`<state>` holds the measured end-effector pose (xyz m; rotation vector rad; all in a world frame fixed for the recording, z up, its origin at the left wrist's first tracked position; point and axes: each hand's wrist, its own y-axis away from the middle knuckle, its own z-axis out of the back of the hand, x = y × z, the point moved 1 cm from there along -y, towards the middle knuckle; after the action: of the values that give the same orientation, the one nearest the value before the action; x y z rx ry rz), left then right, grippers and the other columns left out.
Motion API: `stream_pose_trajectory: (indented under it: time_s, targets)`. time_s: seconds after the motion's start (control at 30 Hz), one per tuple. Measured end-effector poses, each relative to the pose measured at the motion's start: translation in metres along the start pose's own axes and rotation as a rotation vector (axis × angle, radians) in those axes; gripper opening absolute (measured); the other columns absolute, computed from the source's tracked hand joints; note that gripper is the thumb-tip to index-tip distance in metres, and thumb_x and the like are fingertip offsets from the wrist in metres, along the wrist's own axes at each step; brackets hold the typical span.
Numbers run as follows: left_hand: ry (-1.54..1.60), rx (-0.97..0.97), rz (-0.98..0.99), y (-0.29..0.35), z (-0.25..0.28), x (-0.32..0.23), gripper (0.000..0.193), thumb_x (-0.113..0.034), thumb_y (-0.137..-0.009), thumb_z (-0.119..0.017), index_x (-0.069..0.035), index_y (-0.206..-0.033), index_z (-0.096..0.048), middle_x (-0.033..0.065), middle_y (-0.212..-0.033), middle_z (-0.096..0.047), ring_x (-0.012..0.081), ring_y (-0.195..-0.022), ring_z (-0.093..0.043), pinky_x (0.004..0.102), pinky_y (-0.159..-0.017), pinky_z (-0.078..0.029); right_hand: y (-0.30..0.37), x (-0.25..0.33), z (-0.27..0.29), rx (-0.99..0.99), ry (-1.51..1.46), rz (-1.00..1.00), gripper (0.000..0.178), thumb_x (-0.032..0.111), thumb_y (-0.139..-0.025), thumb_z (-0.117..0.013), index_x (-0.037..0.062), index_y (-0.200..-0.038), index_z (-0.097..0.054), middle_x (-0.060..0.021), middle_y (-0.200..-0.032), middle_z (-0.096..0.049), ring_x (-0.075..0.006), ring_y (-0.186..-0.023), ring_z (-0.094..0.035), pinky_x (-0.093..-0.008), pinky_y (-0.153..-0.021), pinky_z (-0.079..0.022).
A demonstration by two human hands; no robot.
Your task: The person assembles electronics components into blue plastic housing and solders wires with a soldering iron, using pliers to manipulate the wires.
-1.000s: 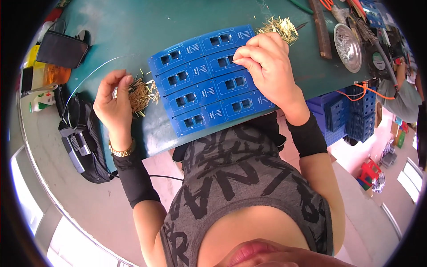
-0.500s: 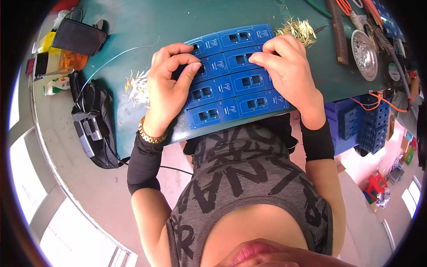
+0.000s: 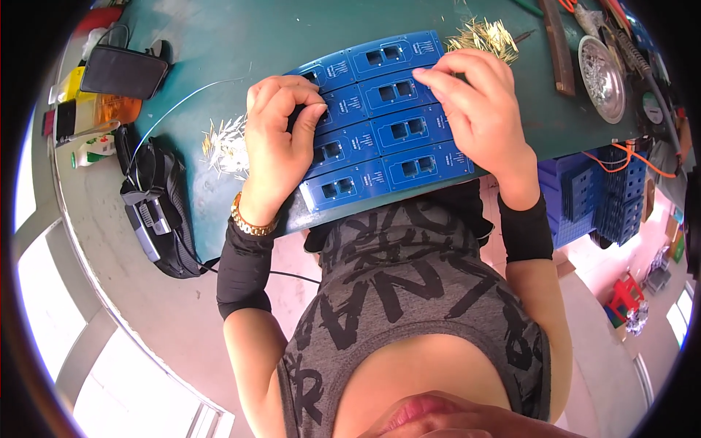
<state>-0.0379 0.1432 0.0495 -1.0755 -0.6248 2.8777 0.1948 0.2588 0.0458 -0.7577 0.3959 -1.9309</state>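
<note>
A blue circuit-board panel (image 3: 380,157) with paired dark square cut-outs lies at the near edge of the green table. My left hand (image 3: 285,135) rests over the panel's left side, thumb and forefinger pinched together; anything between them is too small to make out. Above the upper right part of the panel is my right hand (image 3: 482,106). Its fingertips are closed over the board, and what they hold cannot be made out. Thin gold-coloured pins (image 3: 485,38) are heaped behind the right hand, and a pile of pale silvery pins (image 3: 225,150) lies beside the left.
At the far left of the green table (image 3: 219,51) lies a black phone (image 3: 125,71), near an orange-filled container (image 3: 120,102). A black bag (image 3: 164,204) is at the left edge. On the right are a metal bowl (image 3: 600,79), a wooden bar (image 3: 558,51) and a purple crate (image 3: 558,197).
My right hand has shifted up and slightly right, its fingertips leaving the cut-outs for the panel's upper right. The left hand stays pinched at nearly the same place.
</note>
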Motion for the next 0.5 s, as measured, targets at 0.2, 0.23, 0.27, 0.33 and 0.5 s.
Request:
stream_pose_trajectory:
  time_s: [0.2, 0.23, 0.27, 0.33, 0.5]
  targets:
    - [-0.041, 0.015, -0.023, 0.000, 0.001, -0.001, 0.012, 0.001, -0.079, -0.069, -0.006, -0.085, -0.062, 0.0070, -0.096, -0.065, 0.0279, -0.096, -0.056, 0.0371, -0.088, -0.042, 0.000, -0.026, 0.017, -0.123, -0.009, -0.082, 0.021, 0.002, -0.077, -0.072, 0.0111, -0.096, -0.074, -0.0040, -0.096, -0.064, -0.0261, -0.095, -0.059, -0.0405, -0.086, -0.045]
    - [-0.079, 0.018, -0.032, 0.001, 0.001, -0.002, 0.012, 0.000, -0.079, -0.069, -0.007, -0.085, -0.062, 0.0065, -0.097, -0.064, 0.0276, -0.097, -0.056, 0.0380, -0.090, -0.040, -0.001, -0.030, 0.023, -0.102, 0.032, -0.091, 0.017, 0.002, -0.083, -0.071, 0.0075, -0.099, -0.074, -0.0068, -0.099, -0.065, -0.0243, -0.095, -0.061, -0.0328, -0.082, -0.048]
    - [-0.116, 0.020, -0.040, 0.000, 0.001, -0.002, 0.011, 0.000, -0.079, -0.068, -0.007, -0.085, -0.062, 0.0061, -0.098, -0.064, 0.0273, -0.098, -0.056, 0.0388, -0.091, -0.039, -0.003, -0.032, 0.028, -0.101, 0.038, -0.092, 0.017, 0.002, -0.083, -0.071, 0.0075, -0.099, -0.074, -0.0068, -0.099, -0.065, -0.0243, -0.095, -0.061, -0.0328, -0.082, -0.048]
    - [-0.118, 0.028, -0.045, 0.001, 0.000, -0.001, 0.012, 0.000, -0.079, -0.068, -0.008, -0.085, -0.062, 0.0054, -0.098, -0.064, 0.0269, -0.098, -0.056, 0.0399, -0.092, -0.038, -0.007, -0.036, 0.033, -0.072, 0.032, -0.200, 0.017, 0.003, -0.085, -0.070, 0.0082, -0.101, -0.074, -0.0071, -0.101, -0.065, -0.0234, -0.095, -0.061, -0.0321, -0.083, -0.048]
    - [-0.154, 0.039, -0.077, 0.000, 0.000, -0.006, 0.013, -0.002, -0.078, -0.070, -0.009, -0.086, -0.064, 0.0027, -0.098, -0.063, 0.0256, -0.101, -0.056, 0.0444, -0.097, -0.036, -0.014, -0.051, 0.038, -0.041, 0.025, -0.177, 0.018, 0.008, -0.087, -0.069, 0.0073, -0.105, -0.072, -0.0064, -0.102, -0.064, -0.0188, -0.094, -0.061, -0.0298, -0.080, -0.048]
